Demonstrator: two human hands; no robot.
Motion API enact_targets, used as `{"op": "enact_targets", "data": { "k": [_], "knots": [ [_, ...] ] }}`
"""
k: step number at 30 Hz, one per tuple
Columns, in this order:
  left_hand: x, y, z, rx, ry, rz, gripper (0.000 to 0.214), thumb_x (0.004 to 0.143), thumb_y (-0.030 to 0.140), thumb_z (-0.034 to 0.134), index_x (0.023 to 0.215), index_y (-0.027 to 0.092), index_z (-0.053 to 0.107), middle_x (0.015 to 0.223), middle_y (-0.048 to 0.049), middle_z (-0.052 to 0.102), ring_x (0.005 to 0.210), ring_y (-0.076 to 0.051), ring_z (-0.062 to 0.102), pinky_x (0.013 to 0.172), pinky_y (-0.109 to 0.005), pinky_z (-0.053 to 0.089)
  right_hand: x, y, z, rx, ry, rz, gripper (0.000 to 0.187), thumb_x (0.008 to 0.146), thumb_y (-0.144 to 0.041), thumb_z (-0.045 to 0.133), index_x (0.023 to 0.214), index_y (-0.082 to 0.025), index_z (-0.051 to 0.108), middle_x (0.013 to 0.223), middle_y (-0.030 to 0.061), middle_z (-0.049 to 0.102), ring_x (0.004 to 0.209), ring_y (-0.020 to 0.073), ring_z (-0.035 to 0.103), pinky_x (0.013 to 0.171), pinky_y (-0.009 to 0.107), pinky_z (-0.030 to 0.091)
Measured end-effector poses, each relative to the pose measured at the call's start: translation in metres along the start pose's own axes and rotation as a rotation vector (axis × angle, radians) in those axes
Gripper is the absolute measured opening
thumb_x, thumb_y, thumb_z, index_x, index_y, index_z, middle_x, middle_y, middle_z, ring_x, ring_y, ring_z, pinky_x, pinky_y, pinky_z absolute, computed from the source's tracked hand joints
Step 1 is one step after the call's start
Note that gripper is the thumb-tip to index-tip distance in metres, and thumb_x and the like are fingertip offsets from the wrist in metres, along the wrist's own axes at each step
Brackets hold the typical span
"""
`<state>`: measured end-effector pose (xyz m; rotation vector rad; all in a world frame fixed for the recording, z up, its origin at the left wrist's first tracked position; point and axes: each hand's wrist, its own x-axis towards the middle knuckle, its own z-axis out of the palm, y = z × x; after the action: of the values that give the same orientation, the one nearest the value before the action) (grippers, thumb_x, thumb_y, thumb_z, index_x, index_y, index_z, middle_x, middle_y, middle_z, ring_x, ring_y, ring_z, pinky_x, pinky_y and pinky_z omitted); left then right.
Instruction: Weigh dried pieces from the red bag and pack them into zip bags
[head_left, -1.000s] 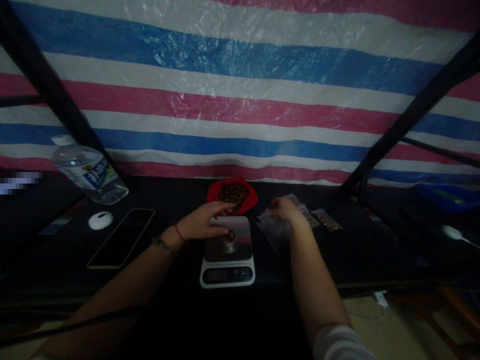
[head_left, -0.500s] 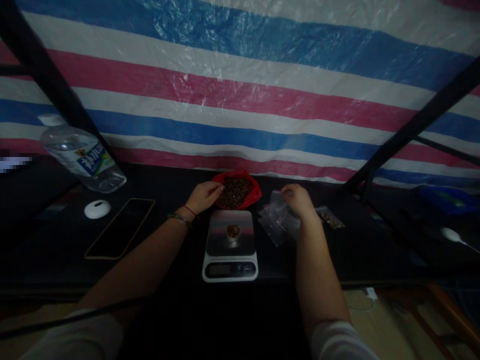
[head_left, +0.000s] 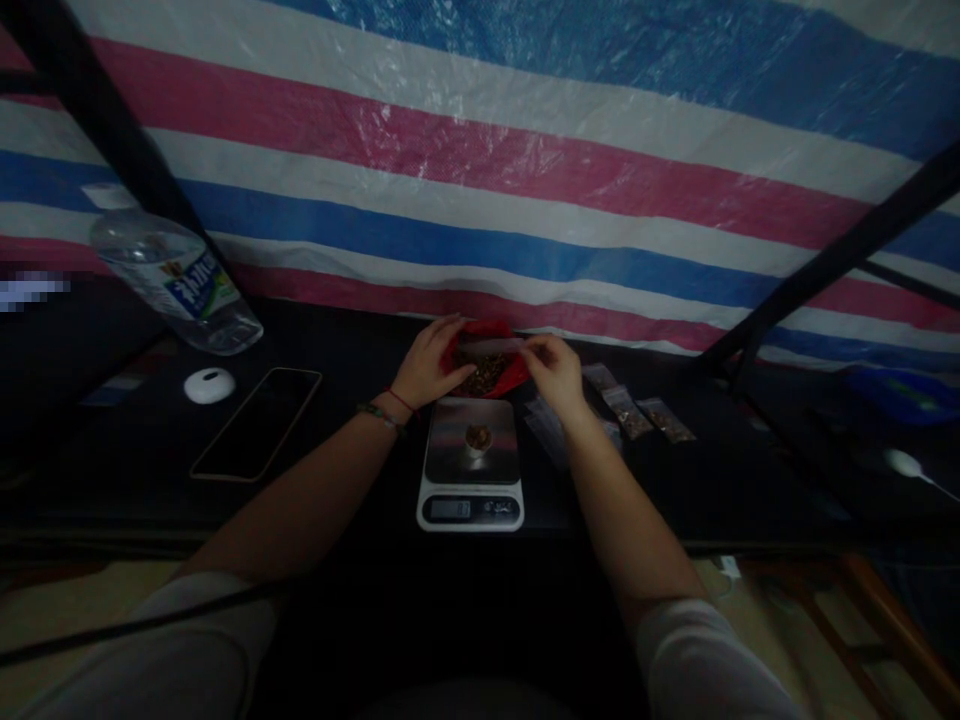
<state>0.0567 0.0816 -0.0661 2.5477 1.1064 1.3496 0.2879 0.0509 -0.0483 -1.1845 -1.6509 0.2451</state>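
My right hand (head_left: 556,376) pinches one end of a small clear plastic bag (head_left: 491,346), held flat above the red plastic bag (head_left: 516,377). Inside the red bag lie many small brown pieces (head_left: 486,374). At the left rim of the red bag is my left hand (head_left: 426,368), its thumb and fingers spread apart. A white kitchen scale (head_left: 433,470) with a steel plate stands just in front. On its plate sits a small white cup (head_left: 478,451) heaped with brown pieces. Loose clear bags (head_left: 546,432) lie beneath my right wrist.
Several filled small bags (head_left: 628,412) lie right of my right hand. To the left are a phone (head_left: 257,424), a white rounded object (head_left: 209,385) and a clear bottle (head_left: 176,270). Dark frame bars (head_left: 817,262) slope at both sides before a striped sheet (head_left: 450,230).
My right hand has moved left from the loose bags with one clear bag in its fingers. My left hand has spread at the red bag. The view has shifted slightly.
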Motion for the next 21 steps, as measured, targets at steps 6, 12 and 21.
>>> {"op": "enact_targets", "data": {
  "k": [6,12,21],
  "knots": [
    [-0.003,-0.006,0.002,-0.039,-0.043,-0.095,0.028,0.086,0.034,0.05,0.103,0.016,0.064,0.103,-0.0086,0.067,0.098,-0.021,0.061,0.09,-0.034,0.047,0.022,-0.019,0.032,0.138,-0.375,-0.001,0.02,0.084,-0.034,0.054,0.092,-0.019,0.064,0.091,0.0025,0.067,0.082,0.0152,0.062,0.077,0.027,0.048],
    [-0.005,-0.031,-0.003,-0.046,0.132,-0.319,0.023,0.084,0.032,0.052,0.091,0.016,0.068,0.087,-0.006,0.069,0.079,-0.017,0.062,0.074,-0.029,0.049,0.051,0.004,0.054,-0.165,-0.614,0.004,0.026,0.087,-0.029,0.052,0.108,-0.018,0.064,0.109,0.0079,0.066,0.1,0.0173,0.06,0.091,0.032,0.044],
    [-0.007,-0.044,0.001,-0.108,0.123,-0.418,0.028,0.082,0.038,0.055,0.092,0.016,0.069,0.079,-0.0045,0.068,0.071,-0.017,0.061,0.066,-0.027,0.047,0.055,0.018,0.079,-0.663,-0.8,-0.044,0.036,0.069,-0.014,0.069,0.104,-0.018,0.069,0.106,0.0147,0.067,0.094,0.0267,0.063,0.085,0.033,0.046]
  ]
}}
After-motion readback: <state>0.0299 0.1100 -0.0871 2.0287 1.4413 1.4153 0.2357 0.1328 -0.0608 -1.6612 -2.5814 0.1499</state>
